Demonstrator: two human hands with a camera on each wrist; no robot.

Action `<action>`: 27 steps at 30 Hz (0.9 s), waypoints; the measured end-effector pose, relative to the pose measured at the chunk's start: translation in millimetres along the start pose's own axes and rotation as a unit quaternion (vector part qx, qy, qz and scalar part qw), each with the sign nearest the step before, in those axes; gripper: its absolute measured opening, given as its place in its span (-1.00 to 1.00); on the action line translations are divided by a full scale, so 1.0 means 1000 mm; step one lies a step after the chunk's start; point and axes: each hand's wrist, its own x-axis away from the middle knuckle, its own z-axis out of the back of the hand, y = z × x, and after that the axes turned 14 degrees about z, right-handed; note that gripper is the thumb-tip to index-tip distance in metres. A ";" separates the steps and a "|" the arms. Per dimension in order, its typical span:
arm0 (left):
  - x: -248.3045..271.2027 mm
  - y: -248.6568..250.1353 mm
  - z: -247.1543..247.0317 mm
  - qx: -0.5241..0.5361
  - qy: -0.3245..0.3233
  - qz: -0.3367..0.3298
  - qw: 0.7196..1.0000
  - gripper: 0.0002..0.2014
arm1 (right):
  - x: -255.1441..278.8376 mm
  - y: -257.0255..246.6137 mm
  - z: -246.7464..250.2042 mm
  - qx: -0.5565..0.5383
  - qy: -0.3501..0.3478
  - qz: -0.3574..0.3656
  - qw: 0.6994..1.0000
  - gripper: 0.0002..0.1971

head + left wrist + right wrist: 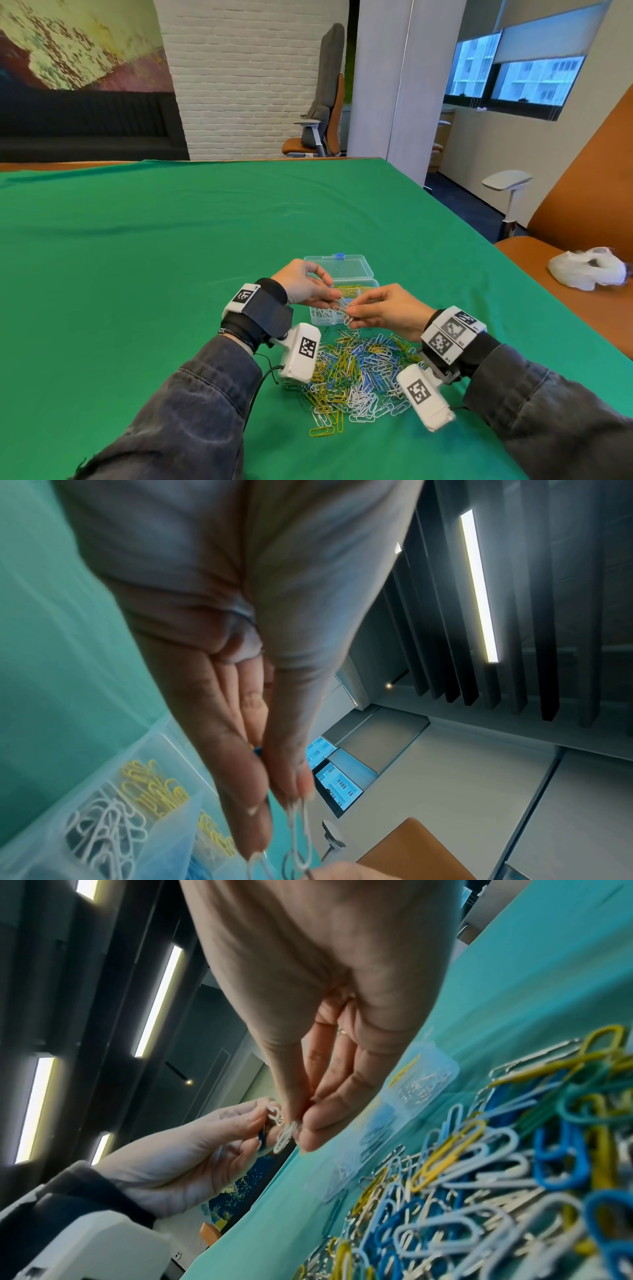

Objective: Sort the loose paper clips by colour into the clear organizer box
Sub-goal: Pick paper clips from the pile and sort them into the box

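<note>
While both hands work above the clear organizer box, the left hand and right hand each pinch one end of linked white paper clips, evidently to pull them apart before filing. Between the two grips the clips' long axis runs hand to hand, sagging slightly. Below the grips lies the loose pile on the worktop.
</note>
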 end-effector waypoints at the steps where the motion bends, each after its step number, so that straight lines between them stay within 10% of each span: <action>1: 0.000 0.000 0.001 0.005 -0.002 0.001 1.000 -0.79 | 0.000 0.000 0.001 0.002 0.000 0.000 1.000 -0.96; 27: 0.004 0.001 0.035 -0.038 0.056 0.044 0.997 -0.78 | -0.026 -0.004 0.035 0.136 0.065 0.043 0.988 -0.96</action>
